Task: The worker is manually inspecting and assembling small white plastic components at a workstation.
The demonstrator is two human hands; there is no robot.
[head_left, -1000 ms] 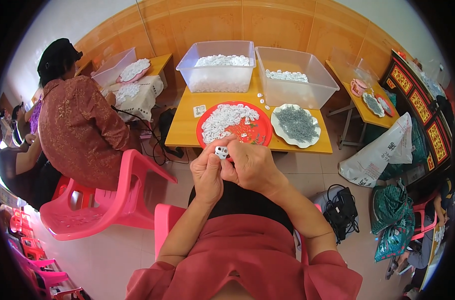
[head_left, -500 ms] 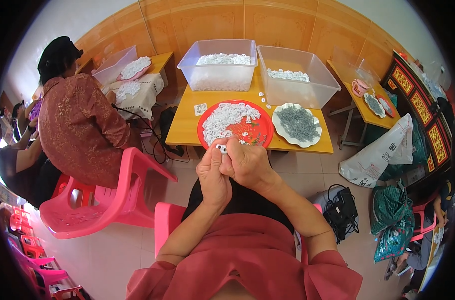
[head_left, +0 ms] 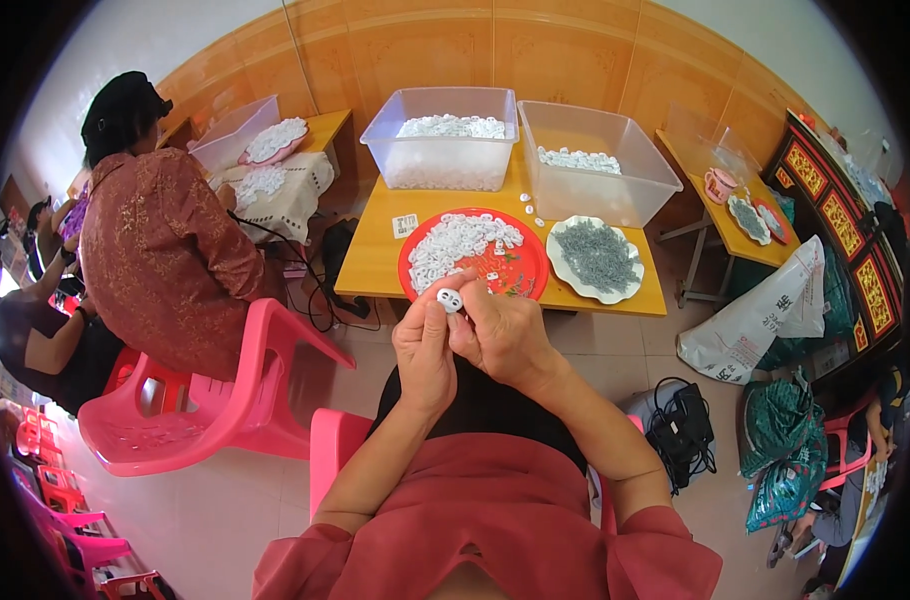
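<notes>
A small white oval plastic piece (head_left: 449, 299) with dark holes in its face is pinched in my left hand (head_left: 425, 350), between thumb and fingers. My right hand (head_left: 510, 338) is closed against the piece's right side, its thumb and forefinger pressed together there. Whether anything smaller sits between those fingertips is hidden. Both hands are just in front of a round red tray (head_left: 535, 262), which carries a heap of similar white pieces (head_left: 460, 243). To its right, a scalloped white plate (head_left: 627, 285) is piled with small grey metal-looking parts (head_left: 597, 252).
Two clear plastic bins (head_left: 375, 140) (head_left: 665, 192) of white pieces stand at the back of the wooden table (head_left: 375, 270). A person (head_left: 165, 250) sits at the left beside a pink chair (head_left: 205, 430). Black cables (head_left: 681, 425) and green bags (head_left: 780, 430) lie on the right.
The white piece has turned, showing more of its holed face. My right fingers have shifted slightly right and down, uncovering it.
</notes>
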